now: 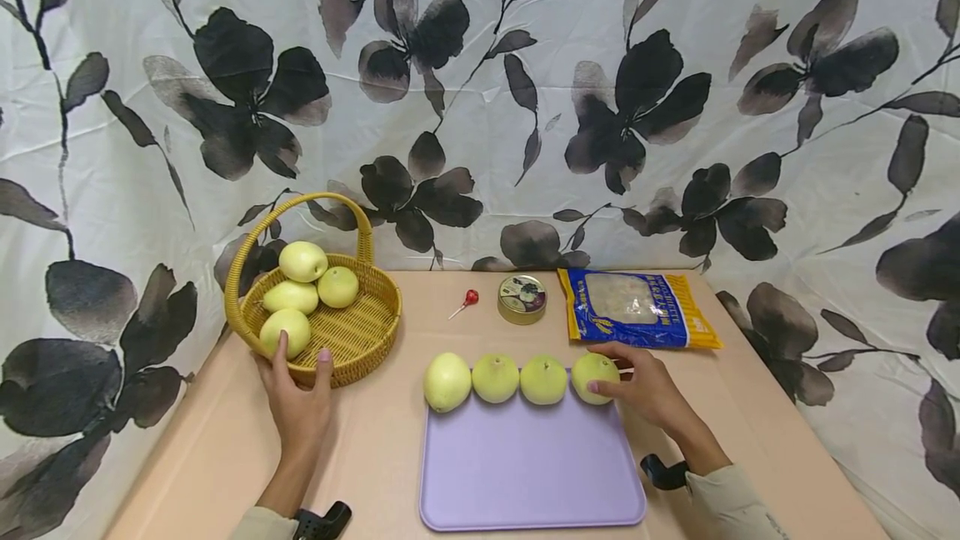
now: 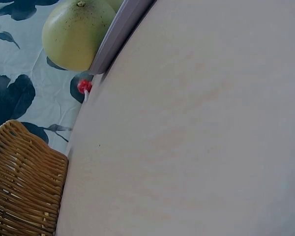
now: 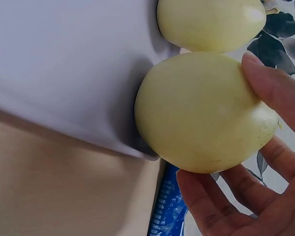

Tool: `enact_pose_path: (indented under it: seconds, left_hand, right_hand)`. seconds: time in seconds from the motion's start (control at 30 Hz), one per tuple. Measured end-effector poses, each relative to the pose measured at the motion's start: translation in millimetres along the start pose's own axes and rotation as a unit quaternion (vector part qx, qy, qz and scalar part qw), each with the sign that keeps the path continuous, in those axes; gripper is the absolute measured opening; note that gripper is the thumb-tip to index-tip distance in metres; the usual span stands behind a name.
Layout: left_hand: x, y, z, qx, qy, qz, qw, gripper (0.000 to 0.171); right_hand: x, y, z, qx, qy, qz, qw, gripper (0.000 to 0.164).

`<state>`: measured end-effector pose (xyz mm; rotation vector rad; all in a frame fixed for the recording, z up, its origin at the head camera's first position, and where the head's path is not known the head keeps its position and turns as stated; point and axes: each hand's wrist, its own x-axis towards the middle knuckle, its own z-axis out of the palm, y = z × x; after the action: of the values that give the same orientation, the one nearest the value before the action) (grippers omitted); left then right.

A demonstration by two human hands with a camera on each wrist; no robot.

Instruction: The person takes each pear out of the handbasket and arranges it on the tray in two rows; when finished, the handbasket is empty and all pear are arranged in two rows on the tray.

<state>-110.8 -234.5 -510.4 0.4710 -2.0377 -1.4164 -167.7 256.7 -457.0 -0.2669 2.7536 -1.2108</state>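
Several yellow-green pears [image 1: 495,378] stand in a row along the far edge of a lilac tray [image 1: 532,465]. At the right end of that row, my right hand [image 1: 645,386] holds a pear [image 3: 201,113] between thumb and fingers. My left hand [image 1: 296,407] rests against the near side of a wicker basket [image 1: 367,357], thumb and index finger extended at its rim. Inside the basket's left part lie several pears [image 1: 303,262]. Only the basket wall [image 2: 24,182] shows in the left wrist view, with the left hand out of sight.
Behind the tray lie a red lollipop [image 1: 470,297], a round tin [image 1: 522,298] and a blue-and-yellow packet [image 1: 637,308]. The basket's tall handle [image 1: 296,200] arches upward. A floral cloth [image 1: 480,107] hangs at the table's back and sides.
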Motion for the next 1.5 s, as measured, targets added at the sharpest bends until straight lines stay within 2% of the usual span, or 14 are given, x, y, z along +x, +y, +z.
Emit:
enact_pose_path:
  seconds: [0.4, 0.67, 0.9, 1.03, 1.23, 1.37, 1.5]
  left_hand:
    - [0.6, -0.1, -0.1, -0.001, -0.002, -0.002, 1.0, 0.08]
    - [0.2, 0.8, 1.0, 0.0, 0.0, 0.001, 1.0, 0.08]
    - [-0.1, 0.7, 1.2, 0.002, -0.002, -0.003, 1.0, 0.081]
    - [0.4, 0.7, 1.4, 0.001, 0.001, -0.001, 1.0, 0.081]
    - [0.0, 2.7, -1.2, 0.007, 0.001, 0.0, 1.0, 0.08]
    - [-2.1, 4.2, -4.0, 0.011, -0.007, -0.002, 0.9999, 0.081]
    - [-6.4, 5.1, -5.5, 0.005, -0.024, -0.019, 0.9995, 0.08]
  right_hand:
    - [-2, -12, 1, -0.054, -0.001, 0.002, 0.999, 0.063]
    - [5, -39, -13, -0.058, 0.018, -0.058, 0.996, 0.068]
    - [20, -80, -12, -0.008, 0.027, -0.115, 0.993, 0.067]
    - [30, -109, 1, 0.017, 0.016, -0.155, 0.988, 0.063]
    - [51, -147, 35, 0.057, -0.013, -0.199, 0.978, 0.059]
    - [64, -170, 59, 0.073, -0.028, -0.228, 0.971, 0.055]
    - [79, -194, 82, 0.08, -0.045, -0.251, 0.964, 0.053]
